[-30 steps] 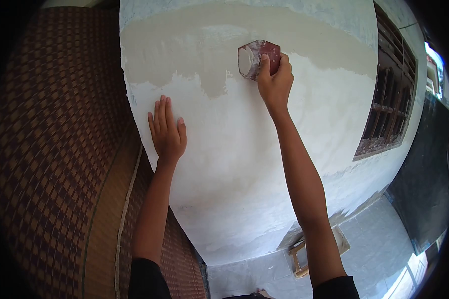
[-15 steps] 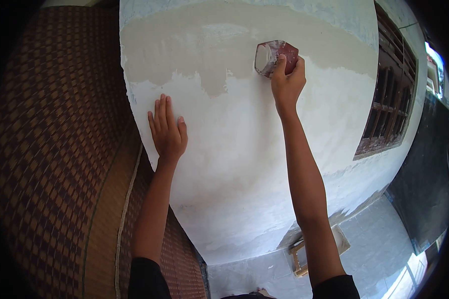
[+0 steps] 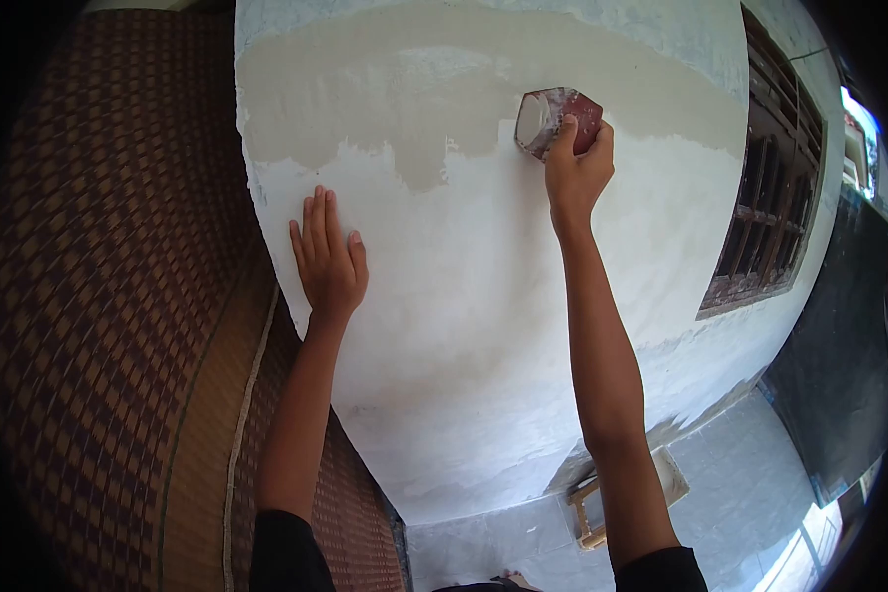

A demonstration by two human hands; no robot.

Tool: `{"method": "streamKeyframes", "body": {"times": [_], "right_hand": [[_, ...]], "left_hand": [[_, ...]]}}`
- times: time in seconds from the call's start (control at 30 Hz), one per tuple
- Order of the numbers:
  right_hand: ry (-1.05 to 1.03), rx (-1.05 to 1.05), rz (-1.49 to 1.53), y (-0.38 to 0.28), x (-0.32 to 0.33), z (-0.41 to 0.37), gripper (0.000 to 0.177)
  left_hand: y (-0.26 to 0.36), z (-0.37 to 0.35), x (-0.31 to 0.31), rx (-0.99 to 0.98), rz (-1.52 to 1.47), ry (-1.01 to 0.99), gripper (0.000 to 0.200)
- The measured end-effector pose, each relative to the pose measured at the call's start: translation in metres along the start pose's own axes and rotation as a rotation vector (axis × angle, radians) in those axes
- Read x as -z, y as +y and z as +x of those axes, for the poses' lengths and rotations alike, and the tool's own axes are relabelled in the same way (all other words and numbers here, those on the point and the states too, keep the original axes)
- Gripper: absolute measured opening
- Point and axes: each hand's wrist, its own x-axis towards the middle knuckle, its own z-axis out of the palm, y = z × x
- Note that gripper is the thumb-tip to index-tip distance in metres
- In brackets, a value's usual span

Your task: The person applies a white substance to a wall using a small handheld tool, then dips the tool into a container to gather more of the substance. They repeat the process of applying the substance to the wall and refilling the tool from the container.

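R hand (image 3: pixel 579 183) grips reddish tool (image 3: pixel 553 111) w/ pale paste (image 3: pixel 534 118) — upper frame, rt of ctr, by beige/white edge on wall (image 3: pixel 454 296). L hand (image 3: pixel 330 257) flat on wall, left of ctr — fingers straight, grasping nothing.

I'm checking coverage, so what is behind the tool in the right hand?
The wall: beige coat shows above the tool, white surface below. The patch directly behind the tool and right hand is covered, so its finish can't be seen.
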Motion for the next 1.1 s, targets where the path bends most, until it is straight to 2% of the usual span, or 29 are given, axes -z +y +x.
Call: {"method": "streamKeyframes", "body": {"times": [0.07, 0.13, 0.23, 0.33, 0.43, 0.47, 0.53, 0.57, 0.63, 0.73, 0.77, 0.87, 0.9, 0.97, 1.07, 1.1], "right_hand": [[0.039, -0.053, 0.1, -0.009, 0.001, -0.004, 0.026], [-0.092, 0.061, 0.143, -0.009, -0.01, -0.012, 0.025], [-0.194, 0.277, -0.008, -0.01, -0.037, -0.025, 0.025], [-0.171, 0.284, -0.119, 0.0, -0.033, -0.019, 0.026], [-0.014, 0.042, -0.073, 0.005, -0.004, -0.003, 0.027], [-0.02, 0.044, -0.071, 0.002, -0.001, -0.006, 0.027], [-0.025, -0.022, 0.156, -0.019, 0.005, -0.011, 0.024], [-0.098, 0.001, 0.174, -0.019, -0.001, -0.012, 0.022], [-0.156, 0.218, 0.053, -0.019, -0.023, -0.019, 0.022], [-0.197, 0.439, -0.109, -0.011, -0.044, -0.027, 0.025], [-0.195, 0.437, -0.111, -0.007, -0.042, -0.023, 0.025], [-0.07, 0.098, -0.05, 0.007, -0.013, -0.003, 0.029], [-0.012, 0.05, -0.077, 0.005, -0.003, 0.002, 0.029], [0.025, 0.015, 0.089, 0.005, 0.004, 0.001, 0.029], [-0.144, 0.186, 0.071, -0.008, -0.016, -0.015, 0.03], [-0.205, 0.176, 0.04, -0.018, -0.024, -0.024, 0.028]], "left_hand": [[0.0, 0.001, -0.001, 0.003, 0.011, 0.002, 0.059], [-0.001, 0.0, -0.002, -0.005, 0.004, 0.003, 0.06], [-0.002, 0.0, 0.0, -0.021, -0.013, 0.013, 0.06], [-0.003, 0.0, 0.0, -0.026, -0.01, 0.003, 0.06], [-0.001, 0.0, -0.001, -0.013, -0.005, 0.007, 0.06], [-0.002, -0.001, 0.0, -0.007, -0.002, 0.009, 0.06], [-0.001, 0.0, -0.001, -0.018, 0.003, 0.015, 0.06], [-0.001, 0.001, -0.002, -0.021, 0.001, 0.015, 0.06], [-0.001, 0.0, -0.001, -0.019, -0.006, 0.019, 0.059], [-0.002, 0.0, -0.001, -0.014, -0.001, -0.001, 0.059], [-0.002, 0.001, -0.001, -0.016, -0.003, -0.002, 0.059], [-0.003, 0.0, -0.001, -0.017, 0.005, 0.007, 0.059], [-0.002, 0.0, -0.002, -0.016, 0.01, 0.006, 0.059], [-0.002, 0.0, -0.002, -0.015, 0.015, 0.009, 0.059], [-0.001, 0.0, -0.003, -0.018, 0.011, 0.017, 0.059], [-0.002, 0.0, -0.003, -0.02, 0.008, 0.013, 0.059]]}}
